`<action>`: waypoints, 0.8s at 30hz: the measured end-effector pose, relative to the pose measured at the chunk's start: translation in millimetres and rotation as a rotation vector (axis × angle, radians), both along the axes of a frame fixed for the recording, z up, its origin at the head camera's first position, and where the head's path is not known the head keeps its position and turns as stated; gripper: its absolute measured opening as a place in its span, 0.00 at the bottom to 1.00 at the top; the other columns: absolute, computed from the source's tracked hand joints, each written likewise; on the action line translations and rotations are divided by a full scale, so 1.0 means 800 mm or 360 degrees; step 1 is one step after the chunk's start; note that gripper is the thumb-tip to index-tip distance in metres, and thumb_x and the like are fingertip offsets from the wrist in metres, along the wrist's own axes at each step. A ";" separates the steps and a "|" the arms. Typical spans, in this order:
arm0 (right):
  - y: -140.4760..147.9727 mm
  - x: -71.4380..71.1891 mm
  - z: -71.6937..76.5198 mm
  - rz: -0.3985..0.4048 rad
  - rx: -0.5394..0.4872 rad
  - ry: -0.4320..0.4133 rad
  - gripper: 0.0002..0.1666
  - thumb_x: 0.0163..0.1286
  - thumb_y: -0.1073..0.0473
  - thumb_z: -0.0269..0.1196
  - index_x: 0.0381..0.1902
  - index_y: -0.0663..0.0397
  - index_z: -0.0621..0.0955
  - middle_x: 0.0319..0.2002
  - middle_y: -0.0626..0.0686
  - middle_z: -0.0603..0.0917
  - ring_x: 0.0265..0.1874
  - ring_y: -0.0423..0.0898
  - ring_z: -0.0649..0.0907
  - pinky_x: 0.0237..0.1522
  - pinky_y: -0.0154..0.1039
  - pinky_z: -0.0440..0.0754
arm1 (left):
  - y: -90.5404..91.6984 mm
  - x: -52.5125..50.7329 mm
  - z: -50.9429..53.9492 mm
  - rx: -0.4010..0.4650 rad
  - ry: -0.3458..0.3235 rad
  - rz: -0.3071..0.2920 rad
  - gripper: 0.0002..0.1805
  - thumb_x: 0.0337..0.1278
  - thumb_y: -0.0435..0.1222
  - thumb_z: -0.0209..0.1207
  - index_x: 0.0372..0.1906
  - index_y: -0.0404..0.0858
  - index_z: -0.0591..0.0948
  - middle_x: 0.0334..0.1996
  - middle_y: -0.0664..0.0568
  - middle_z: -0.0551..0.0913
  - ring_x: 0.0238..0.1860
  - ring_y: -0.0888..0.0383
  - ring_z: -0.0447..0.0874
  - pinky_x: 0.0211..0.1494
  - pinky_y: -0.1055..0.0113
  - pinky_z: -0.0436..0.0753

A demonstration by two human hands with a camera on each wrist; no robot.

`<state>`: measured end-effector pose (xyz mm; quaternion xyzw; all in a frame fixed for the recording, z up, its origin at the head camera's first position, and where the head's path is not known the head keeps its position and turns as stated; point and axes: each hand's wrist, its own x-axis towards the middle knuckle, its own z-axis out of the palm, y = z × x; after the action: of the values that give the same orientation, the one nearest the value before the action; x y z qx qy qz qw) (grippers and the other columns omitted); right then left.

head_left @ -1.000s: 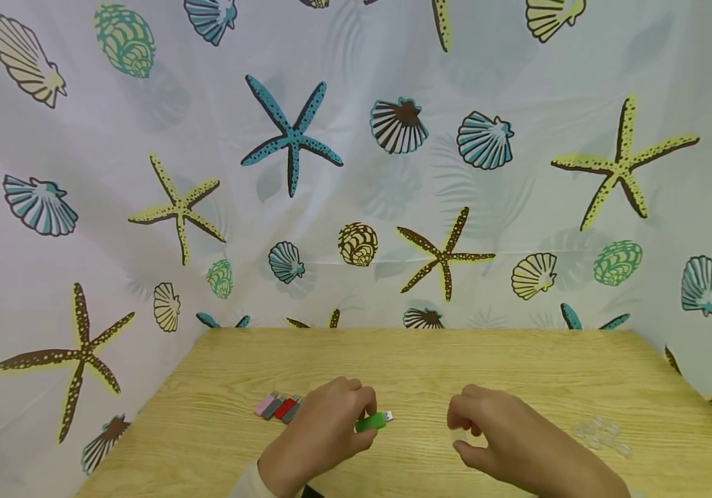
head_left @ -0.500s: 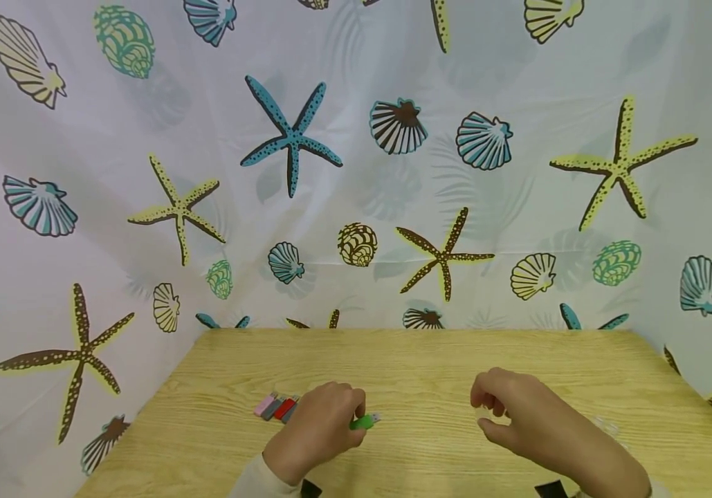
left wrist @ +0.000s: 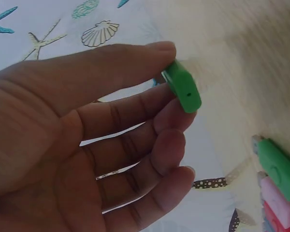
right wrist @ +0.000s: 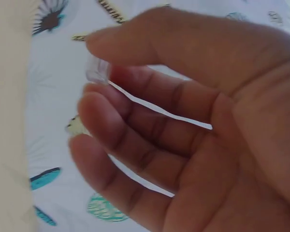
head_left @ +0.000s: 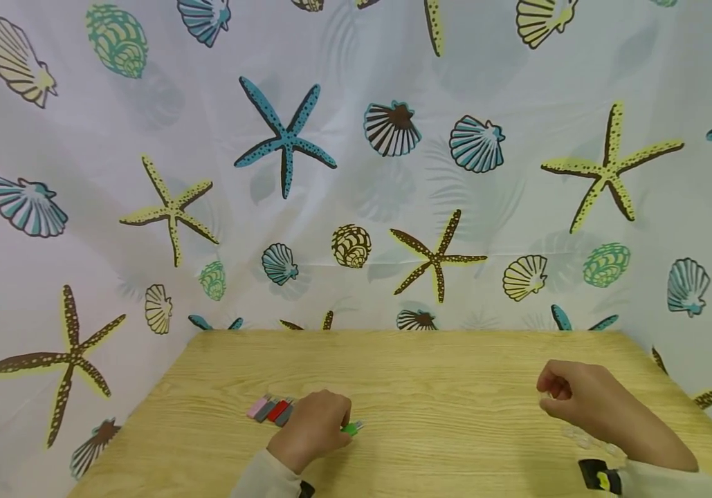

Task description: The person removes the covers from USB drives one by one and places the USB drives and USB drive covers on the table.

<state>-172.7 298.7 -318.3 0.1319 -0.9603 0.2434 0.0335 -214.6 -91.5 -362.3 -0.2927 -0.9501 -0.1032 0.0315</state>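
Observation:
My left hand [head_left: 313,429] pinches a green USB flash drive [head_left: 351,429] between thumb and fingers, above the table. Its metal plug points up and right in the head view. In the left wrist view the blunt end of this drive [left wrist: 184,89] faces the camera. My right hand [head_left: 595,404], off to the right, pinches a small clear cap [right wrist: 97,70] between thumb and index finger. Below that hand, a group of similar clear pieces [head_left: 580,437] lies on the table, partly hidden by the hand and forearm.
Left of my left hand lies a row of flash drives: pink [head_left: 259,407], grey [head_left: 266,411], red [head_left: 279,411] and another greyish one. The left wrist view also shows a green drive [left wrist: 280,166] there. Patterned cloth [head_left: 356,194] hangs around the wooden table [head_left: 430,387].
My right hand has moved right, carrying the clear cap over near the clear pieces. The left hand has drifted slightly left and down with the green flash drive.

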 end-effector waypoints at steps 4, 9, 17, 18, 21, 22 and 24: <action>0.004 -0.015 -0.023 -0.0071 -0.0022 -0.0002 0.05 0.59 0.64 0.64 0.33 0.54 0.78 0.28 0.46 0.77 0.27 0.41 0.74 0.29 0.36 0.74 | -0.004 -0.007 -0.010 -0.0061 -0.0038 0.0069 0.13 0.42 0.32 0.72 0.20 0.42 0.76 0.18 0.60 0.74 0.19 0.66 0.68 0.24 0.70 0.70; 0.014 -0.028 -0.045 -0.0171 -0.0005 -0.0058 0.06 0.59 0.63 0.63 0.34 0.58 0.79 0.30 0.49 0.78 0.29 0.45 0.75 0.32 0.42 0.75 | -0.004 -0.012 -0.015 -0.0116 -0.0040 0.0119 0.14 0.43 0.35 0.73 0.19 0.43 0.76 0.18 0.60 0.74 0.19 0.64 0.69 0.22 0.67 0.71; 0.036 -0.038 -0.072 -0.0470 -0.0027 -0.0277 0.12 0.62 0.60 0.63 0.39 0.65 0.78 0.36 0.57 0.81 0.32 0.51 0.80 0.32 0.50 0.77 | -0.001 -0.017 -0.029 -0.0178 -0.0055 0.0190 0.16 0.42 0.35 0.72 0.14 0.44 0.75 0.14 0.61 0.73 0.16 0.64 0.65 0.19 0.67 0.69; 0.038 -0.038 -0.076 -0.0490 -0.0033 -0.0291 0.13 0.62 0.60 0.63 0.39 0.65 0.78 0.36 0.57 0.81 0.31 0.51 0.80 0.32 0.50 0.77 | -0.001 -0.017 -0.030 -0.0189 -0.0055 0.0194 0.16 0.42 0.34 0.72 0.13 0.44 0.74 0.14 0.61 0.72 0.16 0.65 0.64 0.19 0.67 0.68; 0.043 -0.039 -0.087 -0.0524 -0.0046 -0.0306 0.12 0.62 0.60 0.62 0.38 0.65 0.79 0.34 0.55 0.82 0.29 0.49 0.80 0.30 0.49 0.78 | 0.000 -0.018 -0.034 -0.0204 -0.0049 0.0216 0.18 0.41 0.33 0.70 0.10 0.44 0.72 0.11 0.61 0.68 0.15 0.64 0.60 0.18 0.68 0.65; 0.045 -0.039 -0.090 -0.0533 -0.0053 -0.0312 0.12 0.62 0.60 0.62 0.37 0.65 0.79 0.33 0.55 0.82 0.28 0.49 0.79 0.30 0.49 0.77 | 0.000 -0.018 -0.034 -0.0204 -0.0047 0.0224 0.19 0.41 0.33 0.70 0.10 0.44 0.72 0.10 0.61 0.67 0.15 0.64 0.59 0.18 0.68 0.64; 0.047 -0.039 -0.095 -0.0560 -0.0069 -0.0333 0.11 0.62 0.60 0.62 0.36 0.64 0.79 0.32 0.54 0.82 0.27 0.49 0.79 0.29 0.48 0.77 | 0.000 -0.018 -0.035 -0.0199 -0.0035 0.0232 0.19 0.40 0.33 0.70 0.09 0.44 0.72 0.10 0.61 0.67 0.14 0.64 0.59 0.18 0.68 0.64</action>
<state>-204.1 336.4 -394.1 -0.0646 -0.9613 0.2669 -0.0217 -229.0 -91.5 -390.3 -0.2231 -0.9737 -0.0442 0.0101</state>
